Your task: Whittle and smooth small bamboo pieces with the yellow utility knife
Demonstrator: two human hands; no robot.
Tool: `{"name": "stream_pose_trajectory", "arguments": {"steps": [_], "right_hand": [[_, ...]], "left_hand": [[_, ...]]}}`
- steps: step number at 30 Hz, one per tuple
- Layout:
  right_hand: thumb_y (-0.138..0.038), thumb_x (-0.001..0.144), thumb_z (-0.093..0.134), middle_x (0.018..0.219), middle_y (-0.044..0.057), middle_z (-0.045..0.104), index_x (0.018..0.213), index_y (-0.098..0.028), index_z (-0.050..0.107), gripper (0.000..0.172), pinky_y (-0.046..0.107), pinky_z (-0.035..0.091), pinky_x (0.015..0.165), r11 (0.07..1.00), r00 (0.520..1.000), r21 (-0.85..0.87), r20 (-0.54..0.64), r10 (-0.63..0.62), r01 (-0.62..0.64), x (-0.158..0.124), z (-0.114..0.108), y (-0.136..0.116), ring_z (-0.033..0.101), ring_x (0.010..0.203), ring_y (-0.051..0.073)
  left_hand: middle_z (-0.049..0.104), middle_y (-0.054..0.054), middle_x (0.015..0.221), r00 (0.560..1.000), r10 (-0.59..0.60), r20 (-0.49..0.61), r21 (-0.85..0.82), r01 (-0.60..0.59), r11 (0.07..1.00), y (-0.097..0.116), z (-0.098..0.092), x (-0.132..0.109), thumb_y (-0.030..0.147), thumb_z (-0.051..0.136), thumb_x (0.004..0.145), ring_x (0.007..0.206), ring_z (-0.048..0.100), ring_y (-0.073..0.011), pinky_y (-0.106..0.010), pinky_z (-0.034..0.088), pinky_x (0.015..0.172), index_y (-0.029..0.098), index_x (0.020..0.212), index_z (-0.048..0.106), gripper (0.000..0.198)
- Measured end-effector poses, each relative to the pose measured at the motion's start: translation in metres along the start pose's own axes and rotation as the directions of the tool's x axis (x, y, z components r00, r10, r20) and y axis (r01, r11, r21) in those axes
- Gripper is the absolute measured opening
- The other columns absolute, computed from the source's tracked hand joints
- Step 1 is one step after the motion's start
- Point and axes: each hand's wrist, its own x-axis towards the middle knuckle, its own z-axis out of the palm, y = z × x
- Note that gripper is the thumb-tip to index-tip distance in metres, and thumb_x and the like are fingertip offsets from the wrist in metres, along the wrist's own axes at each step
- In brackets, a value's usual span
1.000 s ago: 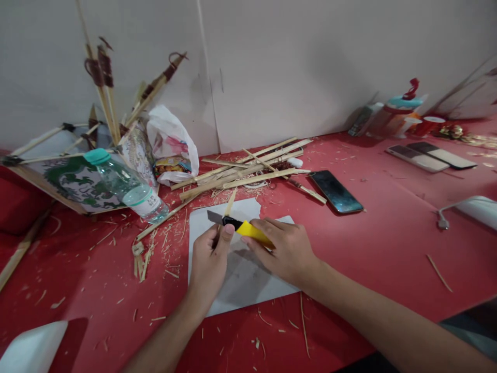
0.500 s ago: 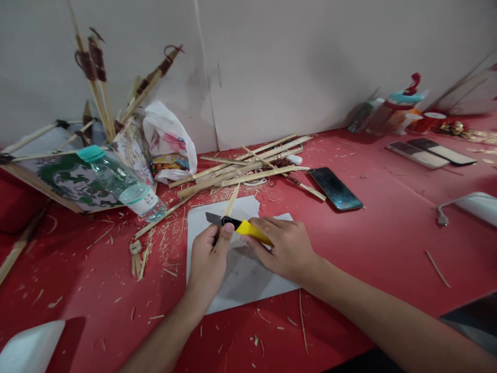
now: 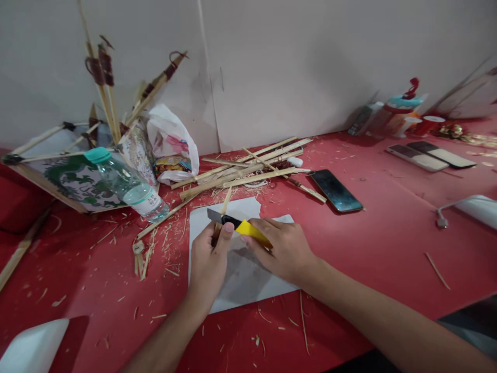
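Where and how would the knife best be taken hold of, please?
Probably by the yellow handle of the knife, coming from the right, where the right hand grips it: the bare blade points left, by the stick in the left hand, so that end is best avoided.

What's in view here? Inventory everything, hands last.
table: 1, red, foreground
wall: 1, grey, back
paper: 1, white, centre
knife: 1, yellow-black, over the paper
wooden strip: 1, pale, behind the knife
stick pile: several, tan, back centre
shavings: many, pale, scattered
bottle: 1, clear with teal cap, left
framed panel: 1, white-green, far left
wrapped sticks: several, tan and brown, back left
bag: 1, white, back left
phone: 1, dark, right
flat objects: 2, beige-dark, far right
jar: 1, red-blue, back right
small items: several, mixed, back right
cable: 1, white, right edge
pale objects: 2, white, lower left, right edge
left hand: 1, bare, holding the wooden strip
right hand: 1, bare, holding the knife
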Motion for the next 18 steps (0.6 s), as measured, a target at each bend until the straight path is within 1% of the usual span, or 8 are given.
{"name": "stream_pose_trajectory", "arguments": {"steps": [2,3,6,8,9,12,15,18], "right_hand": [[-0.046,0.1,0.048,0.089,0.007,0.076,0.108,-0.015,0.067,0.037,0.03,0.038,0.058,0.998,0.998,0.062,0.055,0.006,-0.01,0.0002,-0.0013,-0.0006,0.068,0.068,0.018],[-0.046,0.1,0.048,0.089,0.007,0.076,0.107,-0.015,0.067,0.038,0.03,0.038,0.058,0.996,0.997,0.085,0.073,0.009,-0.015,0.0001,-0.0019,-0.0009,0.068,0.068,0.019],[-0.046,0.1,0.048,0.089,0.007,0.076,0.107,-0.014,0.067,0.037,0.031,0.038,0.058,0.994,0.997,0.106,0.082,0.011,-0.02,-0.0011,-0.0024,-0.0015,0.069,0.068,0.019],[-0.045,0.099,0.049,0.089,0.007,0.076,0.108,-0.014,0.067,0.036,0.031,0.038,0.057,0.996,0.998,0.086,0.057,0.008,-0.013,-0.0023,-0.0021,-0.0015,0.069,0.069,0.019],[-0.045,0.099,0.05,0.089,0.007,0.076,0.108,-0.014,0.067,0.036,0.031,0.037,0.057,0.998,0.999,0.068,0.037,0.008,-0.01,-0.0027,-0.0018,-0.0015,0.069,0.068,0.019],[-0.045,0.097,0.054,0.087,0.006,0.076,0.108,-0.014,0.068,0.035,0.031,0.036,0.056,1.0,1.0,-0.001,-0.03,-0.001,0.001,-0.0029,-0.0011,-0.0015,0.067,0.065,0.018],[-0.045,0.097,0.057,0.084,0.004,0.075,0.107,-0.015,0.07,0.034,0.031,0.034,0.055,0.998,0.997,-0.058,-0.074,-0.02,0.016,-0.0014,-0.0008,-0.0017,0.065,0.062,0.017],[-0.046,0.098,0.057,0.082,0.003,0.074,0.106,-0.016,0.071,0.035,0.032,0.033,0.055,0.995,0.994,-0.101,-0.107,-0.032,0.021,-0.0006,-0.0001,-0.0015,0.063,0.059,0.016]], "left_hand": [[0.058,0.0,0.071,1.0,0.021,0.017,0.032,-0.022,0.999,-0.0002,0.0,-0.0031,0.054,0.059,0.09,0.067,0.05,-0.016,-0.024,0.035,0.06,0.021,0.082,0.061,0.034],[0.061,-0.002,0.075,0.999,0.033,0.019,0.064,-0.034,0.997,-0.0005,-0.0001,-0.0045,0.053,0.058,0.092,0.071,0.053,-0.0173,-0.025,0.036,0.062,0.022,0.087,0.063,0.032],[0.064,-0.003,0.078,0.998,0.067,0.013,0.143,-0.068,0.987,-0.0012,-0.0002,-0.0066,0.05,0.054,0.094,0.075,0.055,-0.018,-0.025,0.037,0.064,0.022,0.091,0.064,0.03],[0.061,-0.001,0.073,0.998,0.062,0.009,0.141,-0.063,0.988,-0.0006,-0.0001,-0.006,0.051,0.054,0.094,0.069,0.051,-0.0161,-0.024,0.035,0.06,0.021,0.085,0.061,0.032],[0.057,0.0,0.069,0.999,0.049,0.008,0.129,-0.05,0.99,0.0,-0.0001,-0.0052,0.052,0.055,0.094,0.065,0.048,-0.0149,-0.024,0.033,0.057,0.021,0.079,0.059,0.035],[0.038,0.003,0.059,1.0,0.002,0.009,0.111,-0.003,0.994,0.0017,-0.0004,-0.0023,0.056,0.057,0.091,0.058,0.035,-0.0122,-0.024,0.026,0.051,0.02,0.064,0.045,0.047],[0.028,0.004,0.059,1.0,-0.006,0.006,0.118,0.005,0.993,0.0019,-0.001,0.0004,0.056,0.057,0.09,0.057,0.028,-0.0113,-0.024,0.022,0.049,0.02,0.061,0.038,0.051],[0.026,0.004,0.06,1.0,-0.011,0.011,0.114,0.009,0.993,-0.0005,-0.0014,0.0029,0.056,0.058,0.09,0.056,0.025,-0.0108,-0.025,0.019,0.049,0.02,0.061,0.037,0.051]]}}
